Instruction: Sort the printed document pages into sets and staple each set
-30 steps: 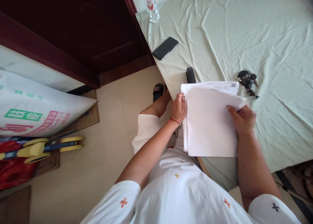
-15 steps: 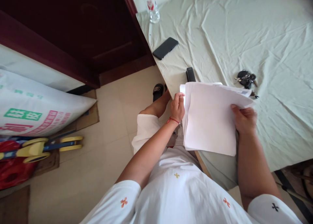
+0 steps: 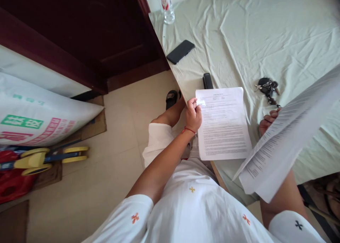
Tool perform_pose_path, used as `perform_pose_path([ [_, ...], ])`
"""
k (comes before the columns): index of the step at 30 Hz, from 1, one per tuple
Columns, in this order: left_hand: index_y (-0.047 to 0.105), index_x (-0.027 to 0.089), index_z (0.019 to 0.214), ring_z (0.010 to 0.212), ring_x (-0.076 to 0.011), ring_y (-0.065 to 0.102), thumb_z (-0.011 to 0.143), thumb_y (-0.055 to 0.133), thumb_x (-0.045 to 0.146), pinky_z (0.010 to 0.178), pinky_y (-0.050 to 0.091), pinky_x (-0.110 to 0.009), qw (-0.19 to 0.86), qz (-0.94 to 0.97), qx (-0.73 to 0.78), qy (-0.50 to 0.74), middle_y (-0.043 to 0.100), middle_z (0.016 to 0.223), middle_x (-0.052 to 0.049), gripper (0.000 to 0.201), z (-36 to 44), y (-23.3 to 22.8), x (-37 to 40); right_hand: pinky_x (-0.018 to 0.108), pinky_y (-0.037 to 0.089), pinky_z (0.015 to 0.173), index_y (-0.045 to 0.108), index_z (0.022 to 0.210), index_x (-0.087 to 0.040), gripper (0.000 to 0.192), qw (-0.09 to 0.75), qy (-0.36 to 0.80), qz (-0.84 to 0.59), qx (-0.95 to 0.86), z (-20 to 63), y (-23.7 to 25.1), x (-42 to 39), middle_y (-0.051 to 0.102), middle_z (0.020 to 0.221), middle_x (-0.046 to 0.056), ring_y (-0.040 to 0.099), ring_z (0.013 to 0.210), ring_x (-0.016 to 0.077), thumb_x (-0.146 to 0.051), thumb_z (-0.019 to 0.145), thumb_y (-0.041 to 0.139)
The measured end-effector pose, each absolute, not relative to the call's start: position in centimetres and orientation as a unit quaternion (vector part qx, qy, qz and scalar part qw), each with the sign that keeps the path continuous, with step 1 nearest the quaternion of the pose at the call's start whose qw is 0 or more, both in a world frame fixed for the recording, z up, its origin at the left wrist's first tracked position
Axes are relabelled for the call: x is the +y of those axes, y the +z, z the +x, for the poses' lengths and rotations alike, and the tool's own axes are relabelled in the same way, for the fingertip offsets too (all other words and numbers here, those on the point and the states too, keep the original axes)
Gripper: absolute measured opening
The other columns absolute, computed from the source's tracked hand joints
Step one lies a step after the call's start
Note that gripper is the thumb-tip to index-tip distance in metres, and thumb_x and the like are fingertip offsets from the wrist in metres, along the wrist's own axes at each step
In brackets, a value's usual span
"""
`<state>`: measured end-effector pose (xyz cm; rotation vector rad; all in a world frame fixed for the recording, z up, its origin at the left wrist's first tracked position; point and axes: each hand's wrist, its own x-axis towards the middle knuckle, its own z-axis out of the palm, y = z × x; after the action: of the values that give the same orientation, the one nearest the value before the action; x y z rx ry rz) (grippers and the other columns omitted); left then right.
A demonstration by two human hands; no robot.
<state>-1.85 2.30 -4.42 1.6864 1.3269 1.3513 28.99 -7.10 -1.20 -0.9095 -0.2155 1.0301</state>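
Note:
A stack of printed paper (image 3: pixel 223 126) lies at the table's near edge with its text side up. My left hand (image 3: pixel 193 115) is closed on the stack's left edge, the fingers curled at its upper left. To the right, several lifted sheets (image 3: pixel 287 129) stand tilted and bent, small print showing on their near face. My right hand (image 3: pixel 267 122) is closed on these sheets; only some fingers show, and the rest is hidden behind the paper. Beyond the stack's top edge lies a black stapler-like object (image 3: pixel 207 81), its kind unclear. Keys (image 3: pixel 267 87) lie just beyond my right fingers.
A wrinkled pale green cloth (image 3: pixel 244 41) covers the table. A black phone (image 3: pixel 181 52) and a clear plastic bottle (image 3: pixel 167 7) are along its left edge. On the floor at left are a white printed sack (image 3: pixel 45 112) and a yellow-and-blue wheeled toy (image 3: pixel 45 160).
My right hand has taken the upper sheets off to the right and tilted them up, uncovering a printed page. My left hand stays on the stack's left edge.

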Motion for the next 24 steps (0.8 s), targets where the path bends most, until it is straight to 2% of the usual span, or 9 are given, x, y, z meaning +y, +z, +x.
perform_pose_path([
  [4, 0.044, 0.020, 0.139, 0.067, -0.0177, 0.058, 0.104, 0.050, 0.040, 0.073, 0.048, -0.032, 0.309, 0.626, 0.505, 0.507, 0.054, 0.071, 0.004, 0.041, -1.9, -4.4, 2.3, 0.018, 0.046, 0.040, 0.064, 0.088, -0.025, 0.027, 0.767, 0.539, -0.342, -0.072, 30.2, -2.1, -7.2, 0.058, 0.068, -0.003, 0.053, 0.049, 0.0092, -0.030, 0.101, 0.041],
  [7, 0.045, 0.019, 0.143, 0.069, -0.0185, 0.061, 0.104, 0.051, 0.045, 0.074, 0.048, -0.031, 0.312, 0.627, 0.515, 0.494, 0.058, 0.070, 0.003, 0.047, -2.0, -4.3, 2.3, 0.019, 0.048, 0.041, 0.064, 0.093, -0.027, 0.031, 0.774, 0.560, -0.292, -0.051, 30.6, -2.9, -7.1, 0.060, 0.070, -0.002, 0.056, 0.051, 0.0104, -0.029, 0.104, 0.035],
  [10, 0.056, 0.021, 0.125, 0.075, -0.0191, 0.066, 0.105, 0.048, 0.050, 0.073, 0.048, -0.031, 0.307, 0.639, 0.522, 0.475, 0.068, 0.078, -0.001, 0.036, -2.2, -4.3, 2.4, 0.018, 0.047, 0.039, 0.063, 0.097, -0.031, 0.023, 0.788, 0.564, -0.245, -0.032, 30.7, -3.9, -6.8, 0.063, 0.071, -0.002, 0.056, 0.050, 0.0103, -0.026, 0.102, 0.041],
  [13, 0.057, 0.023, 0.108, 0.082, -0.0204, 0.070, 0.106, 0.045, 0.052, 0.075, 0.050, -0.032, 0.303, 0.647, 0.520, 0.467, 0.075, 0.091, -0.006, 0.032, -2.2, -4.2, 2.5, 0.017, 0.043, 0.036, 0.061, 0.093, -0.035, 0.019, 0.803, 0.557, -0.211, -0.019, 30.8, -4.8, -6.4, 0.063, 0.069, -0.004, 0.053, 0.046, 0.0094, -0.020, 0.096, 0.050],
  [19, 0.054, 0.025, 0.103, 0.083, -0.0205, 0.071, 0.107, 0.042, 0.052, 0.075, 0.050, -0.032, 0.295, 0.648, 0.534, 0.456, 0.075, 0.091, -0.005, 0.030, -2.1, -3.9, 2.4, 0.018, 0.039, 0.032, 0.059, 0.091, -0.035, 0.019, 0.826, 0.530, -0.187, -0.021, 31.0, -5.9, -5.9, 0.063, 0.068, -0.005, 0.051, 0.045, 0.0092, -0.018, 0.082, 0.061],
  [24, 0.051, 0.024, 0.107, 0.079, -0.0205, 0.069, 0.106, 0.046, 0.043, 0.074, 0.048, -0.031, 0.301, 0.643, 0.534, 0.458, 0.073, 0.086, -0.004, 0.020, -2.1, -3.8, 2.3, 0.020, 0.037, 0.032, 0.060, 0.090, -0.036, 0.019, 0.818, 0.533, -0.212, -0.034, 31.3, -6.1, -6.0, 0.064, 0.070, -0.003, 0.051, 0.045, 0.0103, -0.017, 0.085, 0.058],
])
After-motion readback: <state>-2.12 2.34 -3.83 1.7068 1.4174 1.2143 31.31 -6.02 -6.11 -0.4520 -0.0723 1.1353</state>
